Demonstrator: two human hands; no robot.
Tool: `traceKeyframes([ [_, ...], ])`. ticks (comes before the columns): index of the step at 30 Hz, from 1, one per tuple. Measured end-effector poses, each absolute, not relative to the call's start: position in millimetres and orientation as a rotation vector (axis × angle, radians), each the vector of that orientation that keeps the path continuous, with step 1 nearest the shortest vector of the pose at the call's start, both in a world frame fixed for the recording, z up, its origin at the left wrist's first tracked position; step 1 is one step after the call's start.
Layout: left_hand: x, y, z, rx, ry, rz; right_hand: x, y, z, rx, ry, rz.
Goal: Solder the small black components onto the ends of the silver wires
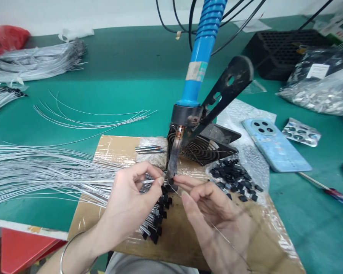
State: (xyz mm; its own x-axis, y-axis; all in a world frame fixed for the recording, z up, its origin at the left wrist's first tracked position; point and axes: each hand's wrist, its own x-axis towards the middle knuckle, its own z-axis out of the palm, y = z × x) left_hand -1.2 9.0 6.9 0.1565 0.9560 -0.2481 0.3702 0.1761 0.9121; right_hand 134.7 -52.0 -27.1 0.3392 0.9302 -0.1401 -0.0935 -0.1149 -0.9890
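Note:
A soldering iron with a blue handle (201, 57) hangs tip down in a black metal stand (228, 82). Close under its tip, my left hand (137, 194) pinches the end of a grey wire (103, 182) between thumb and forefinger. My right hand (214, 213) grips a thin strand of solder wire (223, 236) that runs up toward the tip, and its fingertips are by a small black piece (173, 186). Fingers partly hide the joint there. Many grey wires (60, 171) lie to the left, and black-capped wire ends (156, 224) lie below my left hand.
Loose black caps (234, 177) lie on bubble wrap (254, 163) at the right, near a blue phone (277, 144). Behind the iron stands a small black fan (208, 148). A cardboard sheet (117, 146) covers the green table (125, 93). Wire bundles (40, 61) lie far left.

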Motion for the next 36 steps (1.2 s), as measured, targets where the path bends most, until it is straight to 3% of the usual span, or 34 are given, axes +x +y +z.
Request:
traceKeyframes([
  [36,-4.1,6.3,5.8,1.413,1.416,0.705,132.6,-52.5,-26.4,-1.432,-0.857,1.026],
])
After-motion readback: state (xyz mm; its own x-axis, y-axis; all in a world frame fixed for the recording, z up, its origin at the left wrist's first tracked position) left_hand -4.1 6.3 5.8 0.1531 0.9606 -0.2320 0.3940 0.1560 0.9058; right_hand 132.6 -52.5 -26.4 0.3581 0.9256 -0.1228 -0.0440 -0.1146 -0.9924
